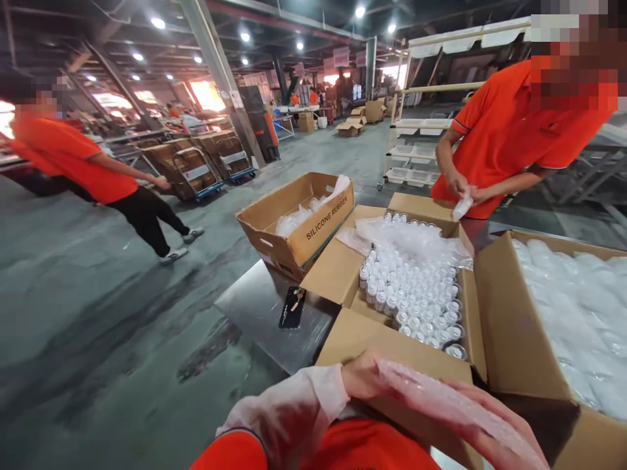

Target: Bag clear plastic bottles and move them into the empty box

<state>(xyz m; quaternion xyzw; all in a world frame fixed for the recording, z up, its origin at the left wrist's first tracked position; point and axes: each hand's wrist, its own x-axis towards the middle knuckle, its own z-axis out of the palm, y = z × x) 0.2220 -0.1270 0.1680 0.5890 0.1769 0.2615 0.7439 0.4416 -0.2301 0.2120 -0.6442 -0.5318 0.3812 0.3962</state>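
While I watch through the head cam, both hands sit low at the bottom edge, wrapped around a clear plastic bag (441,401) that stretches across between them. Left hand (365,375) comes out of a pale sleeve, fingers clenched on the near end of the bag. Right hand (494,431) grips the other end from underneath, fingers curled up along the plastic, though the edge cuts part of it off. What's inside the bag I can't tell, it's too blurry.

Just beyond the hands is an open cardboard box (386,339) packed with small clear jars (416,294) standing upright in rows, a loose plastic liner folded back at the far side. Right of it, touching, is another big box (509,326) full of bagged clear stuff. A third box marked SILICONE RUBBER (298,225) sits at the far left corner of the metal surface (259,313), and a black phone (292,307) lies flat near it.

Across the surface a person in an orange shirt (504,137) holds something small and white in both hands. Another person in orange (73,163) is off on the floor to the left, by some carts.
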